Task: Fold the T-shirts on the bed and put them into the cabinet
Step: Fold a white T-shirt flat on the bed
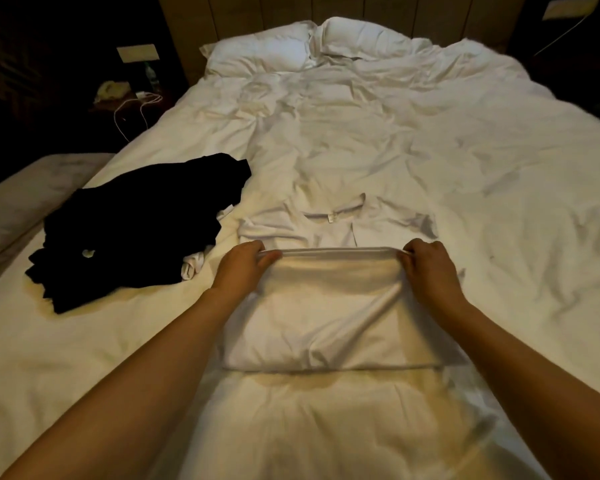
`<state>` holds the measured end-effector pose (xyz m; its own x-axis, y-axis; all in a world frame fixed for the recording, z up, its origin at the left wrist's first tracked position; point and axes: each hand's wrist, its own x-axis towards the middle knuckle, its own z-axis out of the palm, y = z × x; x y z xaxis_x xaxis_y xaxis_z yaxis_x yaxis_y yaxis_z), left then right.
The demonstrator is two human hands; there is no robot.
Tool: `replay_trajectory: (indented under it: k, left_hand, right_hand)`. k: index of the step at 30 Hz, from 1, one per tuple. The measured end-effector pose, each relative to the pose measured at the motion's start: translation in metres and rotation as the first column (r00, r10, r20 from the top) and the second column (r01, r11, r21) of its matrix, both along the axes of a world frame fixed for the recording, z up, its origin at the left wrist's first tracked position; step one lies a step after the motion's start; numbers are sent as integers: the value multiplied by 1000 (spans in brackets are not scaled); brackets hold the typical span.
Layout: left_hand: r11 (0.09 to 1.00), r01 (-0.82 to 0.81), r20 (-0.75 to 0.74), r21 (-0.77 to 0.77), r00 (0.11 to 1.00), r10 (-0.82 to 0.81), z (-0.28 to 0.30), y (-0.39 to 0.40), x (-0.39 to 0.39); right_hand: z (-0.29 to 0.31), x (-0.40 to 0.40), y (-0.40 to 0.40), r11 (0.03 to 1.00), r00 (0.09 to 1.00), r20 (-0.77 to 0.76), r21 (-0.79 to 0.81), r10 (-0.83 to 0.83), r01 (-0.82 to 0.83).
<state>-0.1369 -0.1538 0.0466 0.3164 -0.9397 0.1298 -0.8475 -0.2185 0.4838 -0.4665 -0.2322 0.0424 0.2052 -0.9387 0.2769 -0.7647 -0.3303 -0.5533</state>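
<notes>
A white T-shirt (326,313) lies flat on the bed (430,140), collar at the far end. Its lower part is doubled over toward the collar. My left hand (243,268) pinches the left corner of the hem, and my right hand (430,268) pinches the right corner, stretching the hem taut between them. A crumpled pile of black T-shirts (136,230) sits to the left, with a bit of white cloth poking out at its near right edge.
Two white pillows (312,43) lie at the headboard. A dark nightstand (125,98) with a white cable, a bottle and small items stands at the far left. A padded bench (25,192) runs along the bed's left side.
</notes>
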Motion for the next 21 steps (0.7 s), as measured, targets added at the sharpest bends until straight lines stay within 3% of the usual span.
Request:
replay_trajectory:
  k: [2,4,7,12,15,21]
  left_hand:
    - [995,83,-74,47,994,-80,0,-18,5]
    - [986,139,15,87,990,-141,-3,-36,12]
    - [985,169,89,23,981,-171,-13,-70,28]
    - [993,109,197,-52,976,-96,-28,-116,41]
    - [992,57,253,-111,967,-28,-30,-140,46]
    - [993,71,311,-91,950,-39,-31,-183,58]
  right_hand:
    - [-6,6,-24,1000,999,-25,21,-19,20]
    - [-10,10,-42,998,998,4,34,-56,56]
    - [-18,15,-72,993,992,46,20,-118,117]
    - [-26,32,-123,995,995,-33,-45,-92,91]
    - [-30,44,-150,990,984,-159,-127,-76,56]
    - [-39,57,-191,978,955,-256,-182,-146,101]
